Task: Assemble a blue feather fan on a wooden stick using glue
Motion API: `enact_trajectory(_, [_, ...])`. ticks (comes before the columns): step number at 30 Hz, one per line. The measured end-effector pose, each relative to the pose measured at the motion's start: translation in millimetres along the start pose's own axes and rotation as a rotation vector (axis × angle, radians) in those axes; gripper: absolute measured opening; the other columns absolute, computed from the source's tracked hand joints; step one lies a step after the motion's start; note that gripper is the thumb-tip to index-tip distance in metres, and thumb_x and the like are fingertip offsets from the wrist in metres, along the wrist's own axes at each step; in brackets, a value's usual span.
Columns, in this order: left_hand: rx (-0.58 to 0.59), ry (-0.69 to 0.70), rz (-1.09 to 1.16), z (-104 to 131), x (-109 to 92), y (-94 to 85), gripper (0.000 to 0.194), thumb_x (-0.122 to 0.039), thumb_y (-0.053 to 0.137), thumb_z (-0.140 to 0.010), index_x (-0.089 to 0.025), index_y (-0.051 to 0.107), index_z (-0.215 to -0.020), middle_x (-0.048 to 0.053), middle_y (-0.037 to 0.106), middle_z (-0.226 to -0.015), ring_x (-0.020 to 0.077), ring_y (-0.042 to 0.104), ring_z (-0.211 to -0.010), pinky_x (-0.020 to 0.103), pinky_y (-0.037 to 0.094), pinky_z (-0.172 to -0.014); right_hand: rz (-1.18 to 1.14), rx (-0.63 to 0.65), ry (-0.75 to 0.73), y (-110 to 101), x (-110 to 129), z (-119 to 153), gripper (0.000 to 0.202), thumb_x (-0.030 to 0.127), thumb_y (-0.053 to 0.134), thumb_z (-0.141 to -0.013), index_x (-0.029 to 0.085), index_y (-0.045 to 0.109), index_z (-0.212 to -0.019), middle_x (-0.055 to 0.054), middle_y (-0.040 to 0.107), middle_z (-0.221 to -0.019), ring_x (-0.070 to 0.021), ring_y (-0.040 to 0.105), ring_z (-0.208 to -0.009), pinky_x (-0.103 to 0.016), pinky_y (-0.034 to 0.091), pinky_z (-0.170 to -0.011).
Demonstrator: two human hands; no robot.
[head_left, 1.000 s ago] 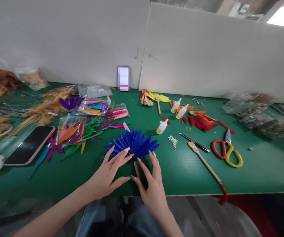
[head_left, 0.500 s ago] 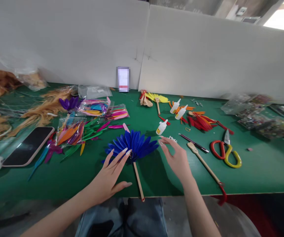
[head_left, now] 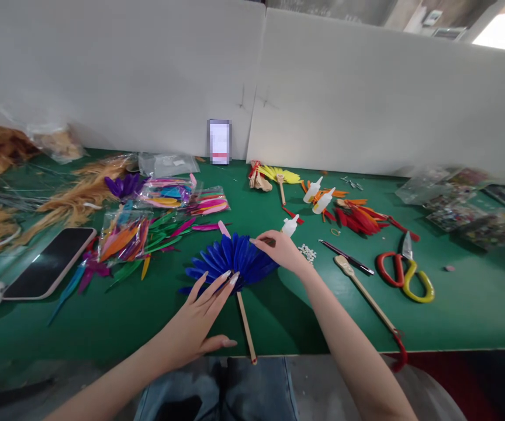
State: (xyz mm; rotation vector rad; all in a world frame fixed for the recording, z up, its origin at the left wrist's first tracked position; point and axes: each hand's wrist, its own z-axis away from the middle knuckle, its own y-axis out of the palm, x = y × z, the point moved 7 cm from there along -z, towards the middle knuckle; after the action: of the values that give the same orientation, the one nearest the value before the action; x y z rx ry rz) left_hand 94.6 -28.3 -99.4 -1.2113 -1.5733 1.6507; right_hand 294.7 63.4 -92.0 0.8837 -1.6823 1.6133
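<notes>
A blue feather fan (head_left: 221, 260) lies on the table, its feathers spread and its wooden stick handle (head_left: 246, 327) pointing toward me. My left hand (head_left: 204, 313) rests with extended, parted fingers, the fingertips on the base of the feathers. At the fan's upper right edge, my right hand (head_left: 279, 250) has thumb and fingertips pinched together on a blue feather. Part of the fan's right side is hidden beneath that hand. Just behind it stands a white glue bottle (head_left: 290, 225), partly covered. Small white beads (head_left: 307, 253) lie beside my right wrist.
To the right are a pen (head_left: 346, 257), a wooden stick (head_left: 369, 295) and scissors (head_left: 404, 266). Farther back are a yellow feather fan (head_left: 281, 174), glue bottles (head_left: 322, 202) and red feathers (head_left: 362, 219). Bagged feathers (head_left: 123, 234) and a phone (head_left: 51, 263) lie left.
My right hand has moved left from beside the fan onto its upper right feathers, and its fingers have closed. My left hand has stayed almost still at the fan's base.
</notes>
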Motion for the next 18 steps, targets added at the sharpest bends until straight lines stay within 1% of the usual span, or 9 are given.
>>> enact_trajectory(4, [0.024, 0.001, -0.001, -0.4, 1.1, 2.0, 0.089, -0.06, 0.039, -0.089, -0.017, -0.01, -0.149, 0.01, 0.024, -0.153, 0.0285, 0.019, -0.141, 0.047, 0.011, -0.114, -0.008, -0.008, -0.01, 6.2, -5.3, -1.3, 0.022, 0.034, 0.057, -0.081, 0.018, 0.069, -0.073, -0.006, 0.071, -0.083, -0.0184, 0.065, -0.077, -0.03, 0.051, -0.071])
enact_trajectory(9, [0.058, 0.005, 0.002, -1.9, -0.6, 0.9, 0.087, -0.058, 0.038, -0.09, -0.018, -0.013, -0.148, 0.009, 0.024, -0.153, 0.0273, 0.019, -0.141, 0.047, 0.009, -0.114, -0.013, -0.015, -0.015, 8.2, -6.4, -0.1, 0.023, 0.034, 0.055, -0.082, 0.018, 0.068, -0.074, -0.006, 0.07, -0.08, -0.0182, 0.064, -0.074, -0.031, 0.05, -0.072])
enact_trajectory(18, [0.042, 0.006, 0.027, -1.2, 0.1, 1.3, 0.086, -0.057, 0.041, -0.09, -0.021, -0.011, -0.148, 0.009, 0.028, -0.152, 0.0282, 0.023, -0.14, 0.048, 0.013, -0.114, -0.031, -0.033, -0.029, 10.9, -11.7, -0.9, 0.025, 0.036, 0.053, -0.083, 0.018, 0.067, -0.073, -0.004, 0.069, -0.078, -0.0174, 0.063, -0.074, -0.03, 0.049, -0.072])
